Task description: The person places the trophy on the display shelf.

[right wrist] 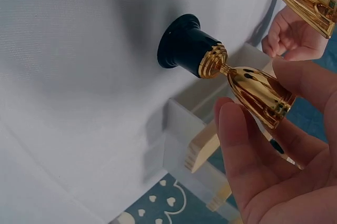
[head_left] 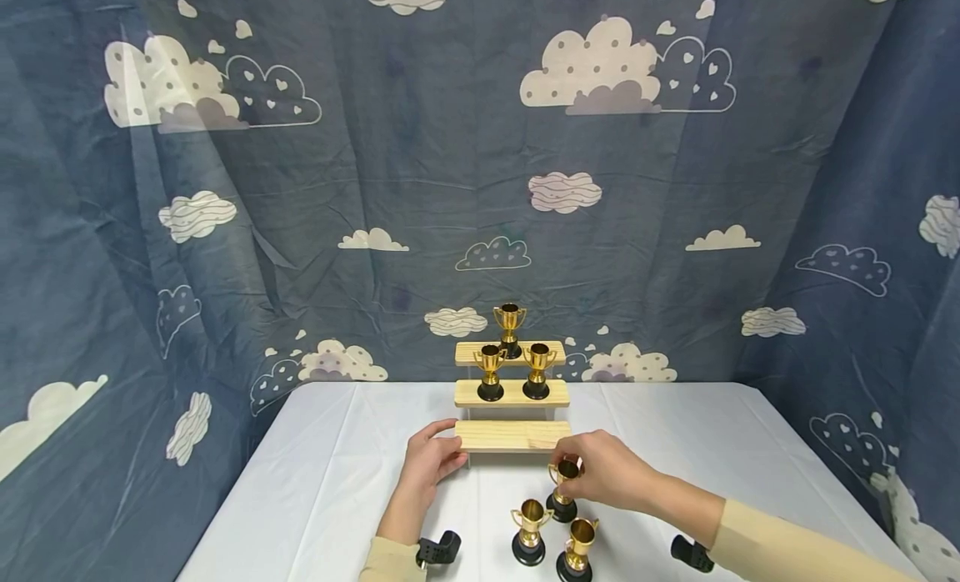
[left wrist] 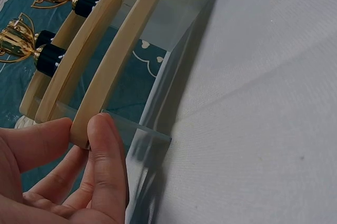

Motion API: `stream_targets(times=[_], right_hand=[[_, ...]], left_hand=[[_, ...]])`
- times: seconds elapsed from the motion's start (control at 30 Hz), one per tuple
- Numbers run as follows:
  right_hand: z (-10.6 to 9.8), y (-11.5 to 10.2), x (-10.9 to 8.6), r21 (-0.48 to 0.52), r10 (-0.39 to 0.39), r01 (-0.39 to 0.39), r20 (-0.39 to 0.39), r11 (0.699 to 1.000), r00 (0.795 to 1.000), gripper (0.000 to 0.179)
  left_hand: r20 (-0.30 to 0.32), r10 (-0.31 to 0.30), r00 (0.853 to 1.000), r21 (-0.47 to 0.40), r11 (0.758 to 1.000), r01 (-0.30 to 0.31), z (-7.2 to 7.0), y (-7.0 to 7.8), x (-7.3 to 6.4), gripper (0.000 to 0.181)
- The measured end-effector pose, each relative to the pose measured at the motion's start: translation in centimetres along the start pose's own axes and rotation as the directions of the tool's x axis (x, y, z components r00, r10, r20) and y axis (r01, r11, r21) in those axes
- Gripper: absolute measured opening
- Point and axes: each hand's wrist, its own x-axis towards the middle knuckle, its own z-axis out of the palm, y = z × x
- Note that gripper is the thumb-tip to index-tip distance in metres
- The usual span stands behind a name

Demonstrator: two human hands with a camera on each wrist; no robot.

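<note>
A three-tier display stand (head_left: 512,436) has pale wooden boards on clear supports. My left hand (head_left: 429,463) pinches the left end of the lowest board (left wrist: 113,61) between thumb and fingers. With my right hand (head_left: 611,472) I grip the gold cup of a small trophy (right wrist: 258,90) in front of the stand's right end; its black base (right wrist: 184,45) points down toward the white cloth. Two more gold trophies stand nearer me, one at left (head_left: 529,532) and one at right (head_left: 577,550).
One trophy (head_left: 509,328) stands on the top board, and two others, left (head_left: 491,372) and right (head_left: 537,371), are on the middle board. A white cloth (head_left: 337,465) covers the table. Behind it hangs a blue curtain (head_left: 420,173) with a cloud print.
</note>
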Motion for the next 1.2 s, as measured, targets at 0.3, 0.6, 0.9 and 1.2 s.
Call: stream_targets(times=[0.3,0.6,0.9,1.2], right_hand=[[-0.4,-0.1,-0.1,-0.028,-0.006,0.005,-0.024,1.000,1.000,0.022],[-0.7,0.0,-0.2,-0.044,-0.008,0.006,-0.039,0.999,0.999,0.022],[-1.5,-0.3,-0.2,-0.048,-0.039,0.036,-0.066,0.998,0.997,0.022],[-2.1,-0.6,0.1,-0.045,-0.032,0.029,-0.085,0.999,0.996,0.021]], left_hand=[[-0.015,0.001,1.000,0.000,1.000,-0.001,0.1,0.0,0.0,0.047],[-0.009,-0.005,1.000,-0.011,1.000,0.005,0.1,0.1,-0.1,0.048],[-0.009,-0.009,1.000,-0.022,1.000,0.009,0.2,0.1,0.0,0.047],[-0.014,-0.010,1.000,-0.009,1.000,0.010,0.2,-0.1,0.1,0.048]])
